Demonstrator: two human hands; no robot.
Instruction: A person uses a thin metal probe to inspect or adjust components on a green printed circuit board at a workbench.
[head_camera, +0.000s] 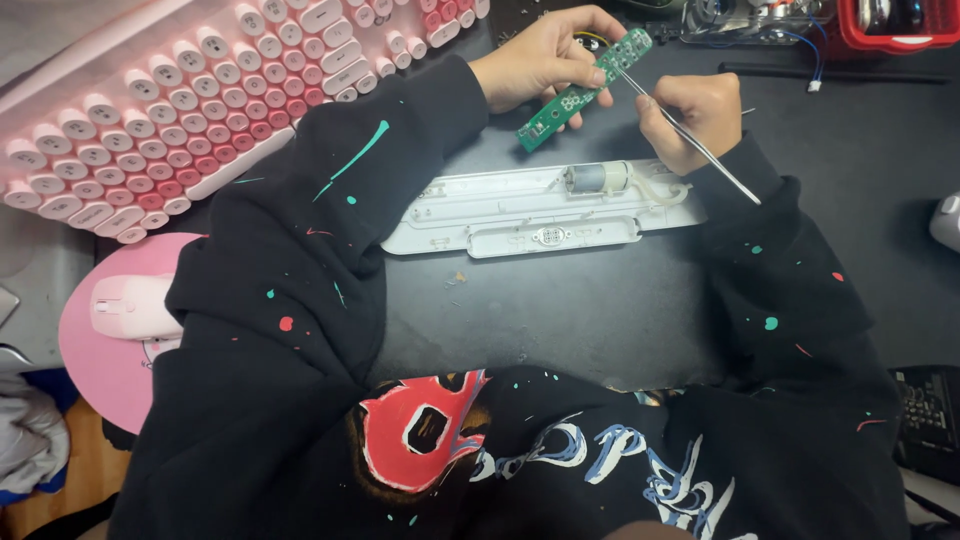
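Narrow green circuit board (585, 88), held tilted above the far part of the dark surface (560, 310), its upper end toward the far edge. Left hand (545, 55): fingers clamped around the board from the left, thumb across its face. Right hand (697, 110): fingers closed on a pair of metal tweezers (690, 135), whose tips meet the board's upper half while the rear end points back toward the right sleeve. Just nearer the person, flat on the surface, an open white plastic housing (520, 210) containing a small cylindrical motor (597, 178) and a loop of clear tubing (665, 190). At the far-left corner, a pink keyboard with round keys (180, 100); at the left edge, a pink mouse (130, 305) on a round pink pad (100, 375). At the far-right corner, a red tray (900, 30) and blue wires (800, 45).
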